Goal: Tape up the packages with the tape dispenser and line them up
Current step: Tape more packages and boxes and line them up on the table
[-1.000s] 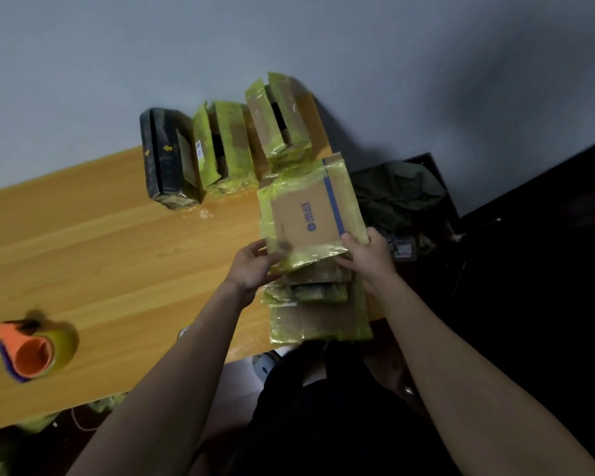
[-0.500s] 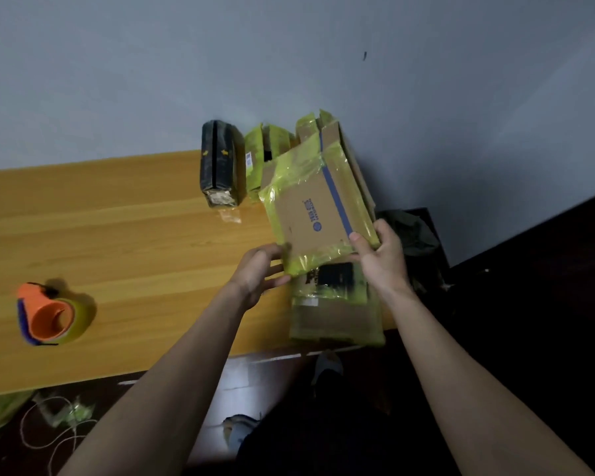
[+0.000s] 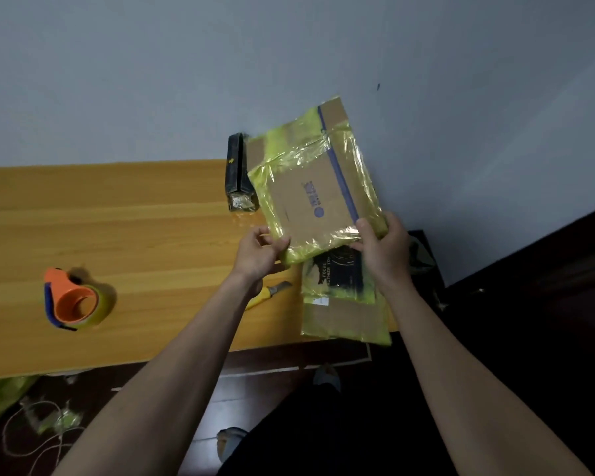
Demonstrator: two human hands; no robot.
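Two hands [image 3: 260,252] [image 3: 383,250] around one yellow-taped cardboard package [image 3: 315,190] above table [image 3: 117,235].

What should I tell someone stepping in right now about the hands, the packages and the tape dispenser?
Left hand: pinches the lower left corner of the flat cardboard package wrapped in yellow tape.
Right hand: grips its lower right edge; the package is held up, tilted, above the wooden table.
Orange tape dispenser with its yellow roll lies on the table, far left, untouched.
Black package stands on edge by the wall; whatever stands behind the held package is hidden.
Stack of yellow-taped packages lies at the table's right end.
Yellow-handled utility knife lies under the left wrist.
Done: held package looks taped.
Left: stand it in line, then the stack.
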